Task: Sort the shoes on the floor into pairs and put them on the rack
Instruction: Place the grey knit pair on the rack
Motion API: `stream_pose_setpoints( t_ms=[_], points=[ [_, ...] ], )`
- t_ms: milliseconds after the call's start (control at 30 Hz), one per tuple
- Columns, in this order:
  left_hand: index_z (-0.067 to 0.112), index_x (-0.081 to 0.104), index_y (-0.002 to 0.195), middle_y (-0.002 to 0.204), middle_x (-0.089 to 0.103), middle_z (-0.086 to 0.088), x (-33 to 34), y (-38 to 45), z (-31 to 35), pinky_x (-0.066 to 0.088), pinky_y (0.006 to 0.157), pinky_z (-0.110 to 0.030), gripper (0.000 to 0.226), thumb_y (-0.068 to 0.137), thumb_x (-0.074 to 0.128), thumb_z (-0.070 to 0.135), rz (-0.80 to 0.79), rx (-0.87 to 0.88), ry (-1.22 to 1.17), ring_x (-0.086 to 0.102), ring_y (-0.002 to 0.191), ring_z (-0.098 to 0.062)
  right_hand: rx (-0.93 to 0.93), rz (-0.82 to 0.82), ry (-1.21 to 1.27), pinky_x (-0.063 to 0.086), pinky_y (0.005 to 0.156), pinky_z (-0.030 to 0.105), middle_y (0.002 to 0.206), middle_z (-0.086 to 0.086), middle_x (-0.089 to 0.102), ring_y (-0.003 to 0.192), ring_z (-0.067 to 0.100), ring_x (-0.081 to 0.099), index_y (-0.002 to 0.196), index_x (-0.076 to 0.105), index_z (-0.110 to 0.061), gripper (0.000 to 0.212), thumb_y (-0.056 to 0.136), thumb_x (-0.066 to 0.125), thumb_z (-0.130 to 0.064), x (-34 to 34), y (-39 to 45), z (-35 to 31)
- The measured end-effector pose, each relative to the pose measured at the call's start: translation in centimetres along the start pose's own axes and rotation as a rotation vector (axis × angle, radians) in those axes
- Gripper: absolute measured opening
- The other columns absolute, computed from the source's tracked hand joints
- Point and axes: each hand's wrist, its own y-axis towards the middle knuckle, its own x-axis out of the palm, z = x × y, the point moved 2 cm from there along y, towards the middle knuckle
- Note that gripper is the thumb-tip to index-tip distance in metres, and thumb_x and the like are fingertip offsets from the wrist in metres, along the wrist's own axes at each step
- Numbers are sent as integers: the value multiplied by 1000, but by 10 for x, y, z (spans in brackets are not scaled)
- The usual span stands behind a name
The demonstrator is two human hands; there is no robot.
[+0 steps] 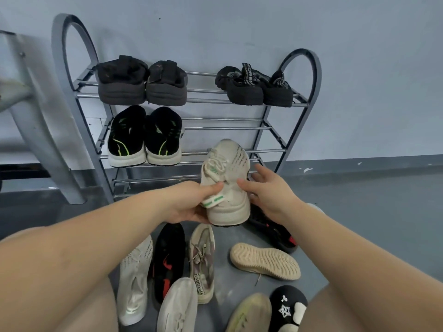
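A person's left hand (191, 202) grasped the heel of a beige sneaker (226, 180), thumb curled over its collar. The right hand (268, 191) steadied the shoe's other side, thumb pressed on top, fingers loosely spread. The sneaker was held in the air before the metal shoe rack (268, 125), toe toward it. 3 dark pairs sat on the rack. Unsorted shoes, among them an overturned tan sole (265, 261), lay on the grey floor (359, 207) below.
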Motion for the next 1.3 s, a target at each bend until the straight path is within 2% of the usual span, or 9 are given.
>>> stream_pose_setpoints(
  t_ms=[100,167,300,467,633,867,1000,1133,1300],
  points=[
    [11,62,112,110,69,-10,3,8,-2,53,90,-43,29,91,56,30,12,57,-13,66,101,-25,80,10,135,49,93,38,140,18,47,116,28,57,150,15,-2,82,85,65,-3,-11,2,-1],
    [12,62,112,111,69,-11,6,14,-6,54,88,-43,26,91,57,27,8,83,9,66,101,-25,153,-13,166,53,88,34,121,18,62,103,26,64,142,32,4,67,87,66,-12,-16,3,2],
    [19,59,111,107,69,-3,16,18,-13,58,78,-32,21,90,59,21,-36,137,118,67,93,-16,245,-24,29,54,87,35,117,15,67,101,26,64,117,61,0,36,86,66,-18,-27,4,10],
    [23,57,114,108,69,2,9,21,-20,58,72,-27,25,89,60,17,-135,93,207,67,93,-12,343,-109,-113,54,82,40,120,14,65,104,29,63,123,57,-3,38,88,64,-15,-32,1,21],
    [19,58,114,107,69,-1,-3,24,-38,54,86,-34,27,87,63,16,-158,-32,261,65,97,-18,403,-159,-239,55,67,33,103,10,66,84,22,64,119,56,-5,30,91,61,-12,-23,-5,42],
    [16,56,119,106,69,-1,2,28,-83,58,71,-23,31,89,59,9,-141,-21,-8,66,91,-14,397,-116,-499,55,64,30,108,12,61,79,21,60,122,55,-4,34,90,62,-12,-15,-1,49],
    [14,57,121,115,67,-7,-13,26,-109,51,92,-39,36,86,63,9,-67,-35,-102,64,104,-24,388,-132,-484,57,80,41,119,13,64,102,29,64,124,55,-1,38,89,64,-12,-4,8,75],
    [15,62,110,108,69,-5,-30,20,-144,55,84,-32,26,85,65,8,-3,-109,-128,66,97,-19,454,-178,-451,56,71,34,119,12,65,96,26,65,127,55,-5,39,90,63,-12,13,10,117],
    [18,61,99,97,69,-1,-44,11,-183,58,62,-23,18,87,63,5,58,-194,-178,66,84,-13,527,-207,-408,52,92,43,122,13,64,110,31,62,127,55,-6,38,90,63,-14,35,10,163]
  ],
)
